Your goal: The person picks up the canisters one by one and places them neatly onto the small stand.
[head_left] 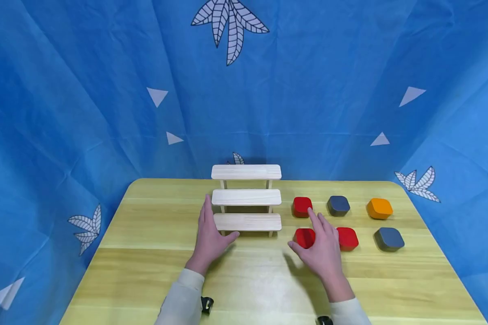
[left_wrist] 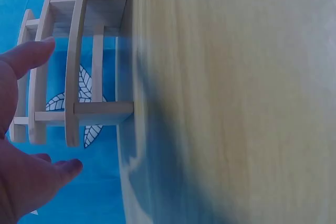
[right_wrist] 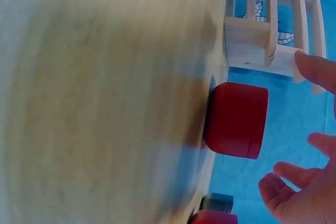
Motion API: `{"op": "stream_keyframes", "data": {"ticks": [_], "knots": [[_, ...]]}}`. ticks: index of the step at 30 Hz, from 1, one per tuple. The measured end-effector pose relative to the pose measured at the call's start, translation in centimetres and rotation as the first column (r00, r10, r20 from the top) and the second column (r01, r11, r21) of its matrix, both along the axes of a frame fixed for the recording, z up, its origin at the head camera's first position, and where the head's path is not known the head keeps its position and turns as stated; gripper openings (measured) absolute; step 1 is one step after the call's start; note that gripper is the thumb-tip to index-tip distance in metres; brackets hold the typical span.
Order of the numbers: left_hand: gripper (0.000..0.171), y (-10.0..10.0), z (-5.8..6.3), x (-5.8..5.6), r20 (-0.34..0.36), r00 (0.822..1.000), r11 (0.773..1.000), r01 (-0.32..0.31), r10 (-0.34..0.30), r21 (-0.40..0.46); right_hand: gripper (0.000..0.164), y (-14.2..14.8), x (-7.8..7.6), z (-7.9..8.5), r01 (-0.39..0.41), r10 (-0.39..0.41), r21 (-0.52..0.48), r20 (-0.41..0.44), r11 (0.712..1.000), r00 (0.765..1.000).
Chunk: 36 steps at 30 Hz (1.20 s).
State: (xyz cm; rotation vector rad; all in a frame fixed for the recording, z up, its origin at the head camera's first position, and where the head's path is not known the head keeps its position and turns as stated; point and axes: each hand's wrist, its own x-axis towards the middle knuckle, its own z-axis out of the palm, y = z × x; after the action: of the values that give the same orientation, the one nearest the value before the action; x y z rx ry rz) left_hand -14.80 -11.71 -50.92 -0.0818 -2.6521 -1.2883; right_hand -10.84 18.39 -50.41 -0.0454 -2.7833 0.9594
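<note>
A three-tier wooden step shelf (head_left: 247, 197) of pale wood stands toward the back of the table. Beside its left end is my left hand (head_left: 212, 234), thumb spread from nearly straight fingers and nothing held; whether it touches the shelf I cannot tell. My right hand (head_left: 321, 250) hovers with fingers spread over the front-row red rounded-square box (head_left: 303, 236), partly covering it. In the right wrist view this red box shows a lid-like seam, and the fingers stay apart from it. Another red box (head_left: 301, 206) lies behind, and a third red box (head_left: 348, 239) to the right.
Two slate-blue boxes (head_left: 339, 205) and an orange box (head_left: 380, 208) share the table's right side with the red ones. The light wooden table (head_left: 146, 262) ends at a blue patterned cloth (head_left: 309, 90) behind and at both sides.
</note>
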Motion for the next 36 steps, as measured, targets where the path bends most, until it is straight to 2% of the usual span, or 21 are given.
{"op": "stream_keyframes", "data": {"ticks": [12,21,27,36], "knots": [[0.137,0.3,-0.8,0.0,0.001,1.000,0.998,0.009,-0.009,0.056,0.114,0.5,-0.1,-0.6,-0.004,0.005,-0.016,0.071,1.000,0.997],[0.134,0.8,-0.7,0.2,0.033,0.999,0.997,-0.021,0.018,0.080,0.115,0.8,-0.1,-1.1,-0.021,0.026,-0.054,0.109,0.998,0.994],[0.130,0.7,-1.1,0.2,0.026,0.999,0.993,-0.037,0.034,0.115,0.112,0.6,-0.2,-1.5,-0.042,0.049,-0.066,0.104,0.997,0.993],[0.125,0.6,-1.4,0.0,-0.015,0.999,0.992,-0.032,0.034,0.119,0.105,0.4,-0.4,-1.7,-0.040,0.041,-0.011,0.064,0.999,0.997]]}}
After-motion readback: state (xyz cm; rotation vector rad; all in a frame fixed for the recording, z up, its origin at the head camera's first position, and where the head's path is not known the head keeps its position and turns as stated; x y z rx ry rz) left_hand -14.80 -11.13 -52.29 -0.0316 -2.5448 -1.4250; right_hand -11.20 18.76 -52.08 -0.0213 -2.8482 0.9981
